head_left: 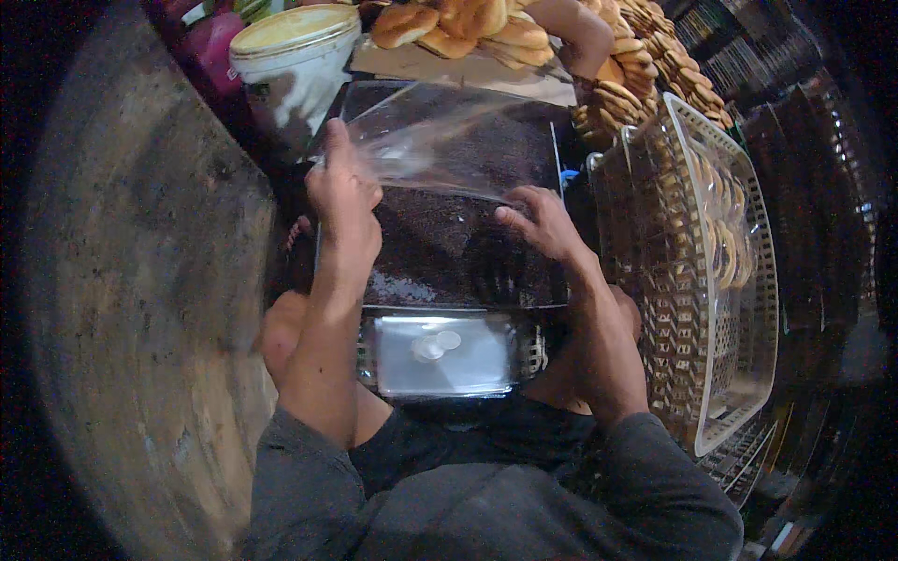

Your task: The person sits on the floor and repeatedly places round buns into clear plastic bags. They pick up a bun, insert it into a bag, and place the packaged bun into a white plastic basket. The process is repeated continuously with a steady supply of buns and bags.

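A clear plastic bag (pixel 426 140) is stretched between my two hands, over a dark, worn board (pixel 440 248). My left hand (pixel 344 182) is closed on the bag's left side, thumb pointing up. At the lower right edge of the bag, my right hand (pixel 543 222) pinches the film between thumb and fingers. I see nothing inside the bag. Close to my lap, below the board, lies a stack of flat clear bags (pixel 402 369) with a few pale round discs (pixel 447 341) on it.
Golden bread buns (pixel 463 23) are piled beyond the board, where another person's arm (pixel 580 33) reaches in. A white bucket (pixel 299 75) with a yellowish lid stands far left. At right, a cream plastic crate (pixel 697 402) holds bagged buns (pixel 730 234). Wooden surface (pixel 154 309) lies left.
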`<state>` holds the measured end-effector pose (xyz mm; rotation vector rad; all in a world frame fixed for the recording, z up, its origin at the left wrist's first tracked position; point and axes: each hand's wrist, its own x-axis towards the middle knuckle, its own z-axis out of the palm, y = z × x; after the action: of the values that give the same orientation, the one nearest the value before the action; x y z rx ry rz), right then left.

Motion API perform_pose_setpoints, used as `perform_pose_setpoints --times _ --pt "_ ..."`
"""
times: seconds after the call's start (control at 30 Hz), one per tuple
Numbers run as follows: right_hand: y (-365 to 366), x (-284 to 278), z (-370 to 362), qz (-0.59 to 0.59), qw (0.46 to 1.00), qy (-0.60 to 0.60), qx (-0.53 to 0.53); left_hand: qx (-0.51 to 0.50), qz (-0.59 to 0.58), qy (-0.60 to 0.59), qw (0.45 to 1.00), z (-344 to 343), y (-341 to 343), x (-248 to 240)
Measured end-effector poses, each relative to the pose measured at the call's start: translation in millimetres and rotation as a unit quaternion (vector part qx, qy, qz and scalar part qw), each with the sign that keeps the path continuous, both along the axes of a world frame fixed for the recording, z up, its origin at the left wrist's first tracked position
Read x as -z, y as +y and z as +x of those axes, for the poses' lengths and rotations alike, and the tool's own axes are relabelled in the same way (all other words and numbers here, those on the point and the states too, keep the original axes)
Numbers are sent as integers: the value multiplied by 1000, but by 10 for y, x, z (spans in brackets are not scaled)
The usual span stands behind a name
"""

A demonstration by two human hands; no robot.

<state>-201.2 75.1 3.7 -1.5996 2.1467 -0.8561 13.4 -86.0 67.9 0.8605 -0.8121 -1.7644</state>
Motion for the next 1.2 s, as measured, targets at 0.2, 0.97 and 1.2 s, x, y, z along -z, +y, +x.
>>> perform_pose_setpoints --times 0.2,0.97,1.2 --pt "-2 251 -205 42 997 36 45 -15 -2 66 998 114 -64 24" --pt "-748 -173 -347 -109 961 240 79 -9 -21 88 996 290 -220 31" --pt "-1659 320 -1228 217 895 384 -59 -49 -2 93 994 223 -309 -39"
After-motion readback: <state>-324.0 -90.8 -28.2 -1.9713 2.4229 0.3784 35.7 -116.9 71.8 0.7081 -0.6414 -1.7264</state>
